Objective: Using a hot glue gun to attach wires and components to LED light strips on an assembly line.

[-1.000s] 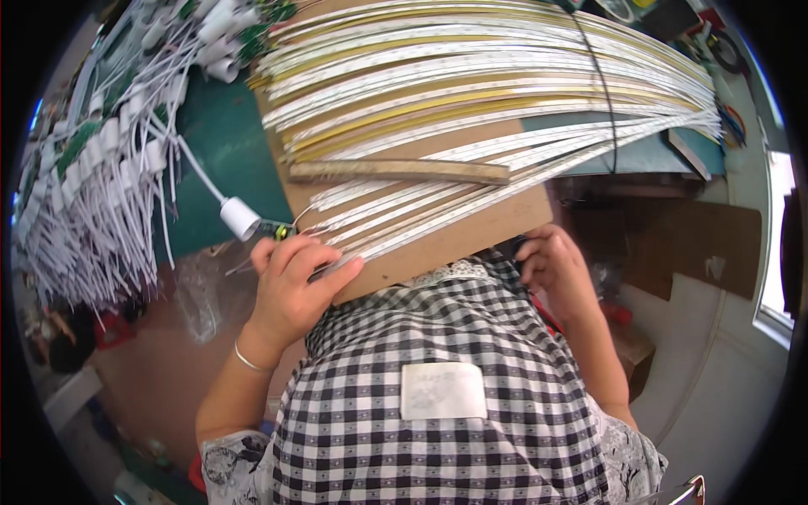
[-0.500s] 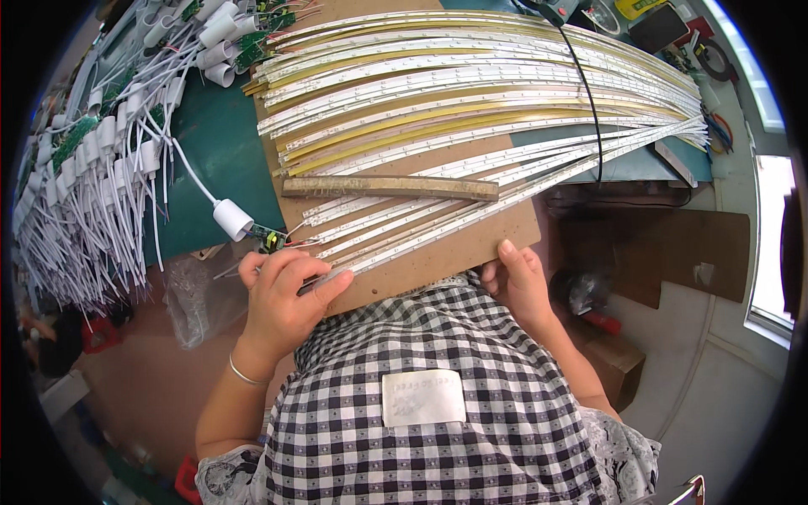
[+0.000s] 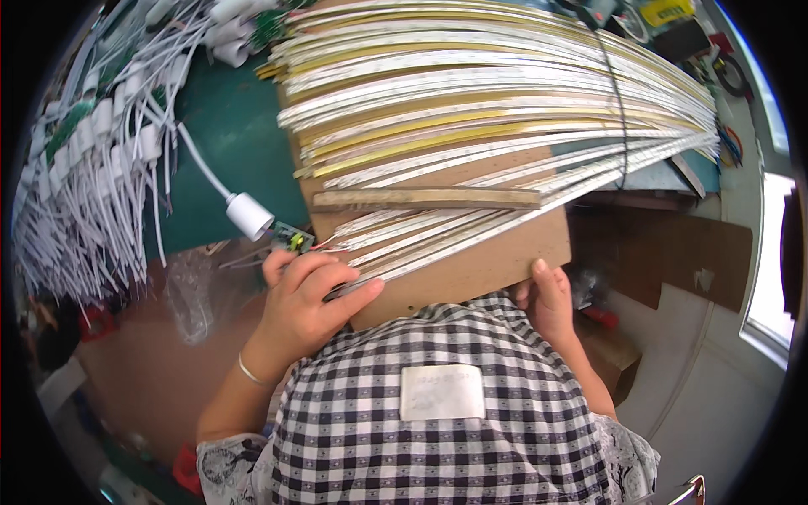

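Left hand [image 3: 307, 295] pins strips [image 3: 505, 109]; right hand [image 3: 551, 299] grips board [image 3: 480, 269].

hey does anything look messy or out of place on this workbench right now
Yes. The long LED strips fan out unevenly and overhang the brown board's right edge. At far left, white capped wires lie in a loose tangle. Nothing looks spilled or broken.

A pale rectangular label [image 3: 442, 392] is seen sewn on the checked garment, lower centre; a yellow package [image 3: 662, 11], possibly a box, lies top right.
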`<state>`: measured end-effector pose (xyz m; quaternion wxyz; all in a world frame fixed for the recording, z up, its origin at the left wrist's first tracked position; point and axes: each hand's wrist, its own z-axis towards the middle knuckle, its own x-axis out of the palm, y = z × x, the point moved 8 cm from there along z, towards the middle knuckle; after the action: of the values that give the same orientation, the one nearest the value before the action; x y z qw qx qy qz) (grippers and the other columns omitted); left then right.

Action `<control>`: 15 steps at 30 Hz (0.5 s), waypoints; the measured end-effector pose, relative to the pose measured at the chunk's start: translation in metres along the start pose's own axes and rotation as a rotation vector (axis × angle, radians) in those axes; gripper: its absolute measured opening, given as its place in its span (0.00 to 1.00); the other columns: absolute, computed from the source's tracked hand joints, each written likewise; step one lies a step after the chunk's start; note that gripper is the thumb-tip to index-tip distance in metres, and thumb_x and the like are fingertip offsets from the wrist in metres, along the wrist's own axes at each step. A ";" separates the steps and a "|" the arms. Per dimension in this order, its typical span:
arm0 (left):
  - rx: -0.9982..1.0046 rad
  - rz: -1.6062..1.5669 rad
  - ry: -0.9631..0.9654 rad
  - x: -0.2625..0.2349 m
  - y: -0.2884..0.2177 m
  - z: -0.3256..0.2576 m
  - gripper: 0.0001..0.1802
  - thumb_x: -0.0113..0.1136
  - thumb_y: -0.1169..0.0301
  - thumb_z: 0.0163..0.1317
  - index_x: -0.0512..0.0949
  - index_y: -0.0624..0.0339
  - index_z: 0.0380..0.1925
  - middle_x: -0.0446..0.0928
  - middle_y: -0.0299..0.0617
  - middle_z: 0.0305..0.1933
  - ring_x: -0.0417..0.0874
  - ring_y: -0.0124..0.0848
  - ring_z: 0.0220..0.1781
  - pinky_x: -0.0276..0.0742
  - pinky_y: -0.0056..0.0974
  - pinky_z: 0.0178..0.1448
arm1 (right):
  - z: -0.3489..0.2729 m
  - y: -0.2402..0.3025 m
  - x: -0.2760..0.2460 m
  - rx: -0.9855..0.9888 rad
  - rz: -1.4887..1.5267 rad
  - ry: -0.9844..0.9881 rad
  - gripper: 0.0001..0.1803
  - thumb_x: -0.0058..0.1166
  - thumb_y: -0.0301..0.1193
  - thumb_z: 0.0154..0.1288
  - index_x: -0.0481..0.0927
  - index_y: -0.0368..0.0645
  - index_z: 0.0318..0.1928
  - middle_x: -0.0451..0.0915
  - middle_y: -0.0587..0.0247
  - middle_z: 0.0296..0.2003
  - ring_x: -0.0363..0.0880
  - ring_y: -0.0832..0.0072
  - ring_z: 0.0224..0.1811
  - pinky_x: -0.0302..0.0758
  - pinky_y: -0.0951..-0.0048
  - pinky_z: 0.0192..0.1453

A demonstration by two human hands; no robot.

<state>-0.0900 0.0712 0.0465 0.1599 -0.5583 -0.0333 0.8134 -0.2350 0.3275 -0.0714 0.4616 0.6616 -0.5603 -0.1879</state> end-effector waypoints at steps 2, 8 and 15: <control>-0.014 -0.013 -0.043 -0.001 0.001 -0.001 0.18 0.65 0.68 0.52 0.86 0.35 0.45 0.75 0.24 0.43 0.76 0.29 0.50 0.58 0.42 0.56 | -0.001 0.003 0.000 -0.007 -0.005 -0.028 0.16 0.52 0.42 0.74 0.77 0.44 0.34 0.76 0.66 0.19 0.69 0.81 0.19 0.65 0.79 0.26; -0.146 0.122 -0.288 -0.038 0.021 -0.033 0.18 0.65 0.69 0.55 0.85 0.40 0.48 0.78 0.30 0.51 0.76 0.32 0.56 0.63 0.44 0.59 | -0.029 0.081 -0.042 -0.385 -0.898 -0.223 0.12 0.50 0.29 0.73 0.78 0.35 0.31 0.72 0.67 0.20 0.66 0.79 0.20 0.61 0.76 0.25; -0.180 0.240 0.035 -0.040 0.086 -0.012 0.29 0.64 0.77 0.49 0.80 0.47 0.55 0.76 0.39 0.54 0.75 0.41 0.62 0.59 0.53 0.70 | -0.011 0.125 0.130 -1.229 -1.389 0.225 0.25 0.63 0.23 0.54 0.77 0.41 0.56 0.78 0.54 0.54 0.74 0.55 0.57 0.69 0.57 0.64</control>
<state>-0.0850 -0.0237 0.0576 0.0113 -0.5844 -0.0364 0.8105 -0.2588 0.2197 0.0720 0.5664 0.5022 0.2066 -0.6199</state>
